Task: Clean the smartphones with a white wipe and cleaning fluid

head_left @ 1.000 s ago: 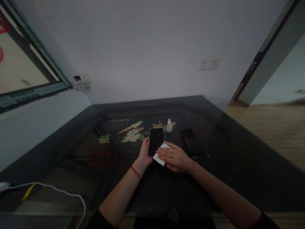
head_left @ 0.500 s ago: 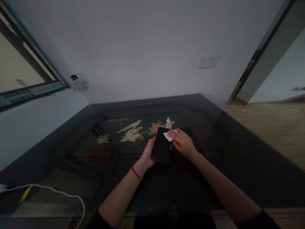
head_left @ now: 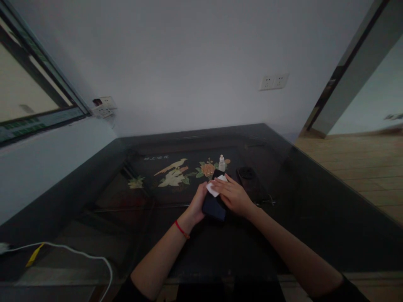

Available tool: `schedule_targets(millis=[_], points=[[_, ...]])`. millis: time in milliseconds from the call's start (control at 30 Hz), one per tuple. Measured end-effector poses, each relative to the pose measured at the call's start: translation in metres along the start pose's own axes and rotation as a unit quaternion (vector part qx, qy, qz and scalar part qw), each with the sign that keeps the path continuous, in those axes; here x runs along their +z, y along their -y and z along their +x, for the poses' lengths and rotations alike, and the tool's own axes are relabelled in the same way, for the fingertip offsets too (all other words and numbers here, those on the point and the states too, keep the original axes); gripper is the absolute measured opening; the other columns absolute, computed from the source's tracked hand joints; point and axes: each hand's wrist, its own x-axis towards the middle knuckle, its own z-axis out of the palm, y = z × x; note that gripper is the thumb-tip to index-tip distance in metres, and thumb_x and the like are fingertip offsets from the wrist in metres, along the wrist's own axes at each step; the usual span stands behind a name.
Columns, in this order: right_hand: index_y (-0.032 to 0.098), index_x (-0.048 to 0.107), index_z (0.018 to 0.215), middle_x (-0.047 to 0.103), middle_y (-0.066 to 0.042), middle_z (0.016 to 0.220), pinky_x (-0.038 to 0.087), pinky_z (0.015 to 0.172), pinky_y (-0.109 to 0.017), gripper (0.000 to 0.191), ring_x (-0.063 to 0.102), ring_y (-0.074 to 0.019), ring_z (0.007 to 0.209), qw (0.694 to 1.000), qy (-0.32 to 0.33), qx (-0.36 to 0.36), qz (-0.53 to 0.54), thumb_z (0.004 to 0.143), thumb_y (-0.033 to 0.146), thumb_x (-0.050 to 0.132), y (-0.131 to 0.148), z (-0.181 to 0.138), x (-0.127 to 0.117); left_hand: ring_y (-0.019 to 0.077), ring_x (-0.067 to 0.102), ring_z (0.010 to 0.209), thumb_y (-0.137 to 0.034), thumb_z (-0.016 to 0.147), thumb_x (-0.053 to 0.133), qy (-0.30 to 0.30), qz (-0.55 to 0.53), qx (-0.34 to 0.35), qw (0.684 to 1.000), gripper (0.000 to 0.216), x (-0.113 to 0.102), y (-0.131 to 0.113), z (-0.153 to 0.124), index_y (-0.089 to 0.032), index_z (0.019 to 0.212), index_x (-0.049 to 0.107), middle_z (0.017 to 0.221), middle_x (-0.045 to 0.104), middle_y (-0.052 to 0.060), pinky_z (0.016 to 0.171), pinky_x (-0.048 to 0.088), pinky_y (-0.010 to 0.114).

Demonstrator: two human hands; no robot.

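A black smartphone (head_left: pixel 214 208) is gripped along its left edge by my left hand (head_left: pixel 197 205), which has a red cord bracelet at the wrist. My right hand (head_left: pixel 234 195) presses a folded white wipe (head_left: pixel 213 190) flat against the phone's screen, covering part of its upper half. Just beyond the phone stands a small white dropper bottle (head_left: pixel 222 163), upright on the table. A dark phone-like object with a round camera area (head_left: pixel 248 174) lies to the right of my right hand.
The glossy black table (head_left: pixel 315 209) bears an inlaid bird and flower pattern (head_left: pixel 172 178). A white cable (head_left: pixel 78 252) with a yellow tag (head_left: pixel 34 255) runs along the lower left. Behind the table rises a wall with sockets (head_left: pixel 273 82); a window (head_left: pixel 34 71) is at left.
My right hand and the wipe have moved left and down across the screen. The phone has tilted slightly, and the dark object on the right is now less covered.
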Motion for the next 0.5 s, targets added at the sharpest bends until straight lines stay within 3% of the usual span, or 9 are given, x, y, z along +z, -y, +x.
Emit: schedule_targets(millis=[167,300,433,500], points=[[0.018,0.057,0.122,0.064,-0.007,0.124,0.019,0.115,-0.054,0.039,0.055,-0.0197,0.12,0.988,0.042,-0.144,0.026,0.085,0.012,0.045,0.018,-0.002,0.001,0.0174,0.065,0.072,-0.04,0.092,0.032,0.005,-0.015,0.019,1.0,0.046,-0.004,-0.012,0.001,-0.016,0.124,0.056,0.087,0.07,0.006,0.073,0.049,0.028],[0.017,0.059,0.119,0.066,-0.009,0.119,0.025,0.114,-0.052,0.038,0.057,-0.0199,0.118,0.992,0.007,-0.126,0.011,0.084,0.011,0.046,0.011,-0.005,-0.002,0.0171,0.064,0.068,-0.039,0.092,0.032,0.004,-0.03,0.018,0.999,0.042,-0.005,-0.016,0.0,-0.016,0.113,0.061,0.08,0.069,0.005,0.071,0.049,0.029],[0.016,0.058,0.121,0.066,-0.01,0.12,0.031,0.111,-0.051,0.039,0.056,-0.0202,0.119,0.986,0.018,-0.163,0.025,0.083,0.014,0.049,0.006,-0.008,-0.004,0.0155,0.063,0.067,-0.033,0.09,0.038,-0.012,-0.054,0.047,0.997,0.032,-0.011,-0.015,0.006,-0.015,0.096,0.064,0.078,0.068,0.004,0.071,0.049,0.028],[0.017,0.059,0.12,0.066,-0.01,0.119,0.034,0.11,-0.05,0.039,0.057,-0.0198,0.118,0.99,0.003,-0.14,0.021,0.083,0.012,0.048,0.005,-0.008,-0.004,0.0152,0.062,0.063,-0.032,0.089,0.041,-0.019,-0.06,0.049,0.997,0.03,-0.014,-0.014,0.01,-0.014,0.09,0.065,0.074,0.067,0.004,0.068,0.049,0.028]])
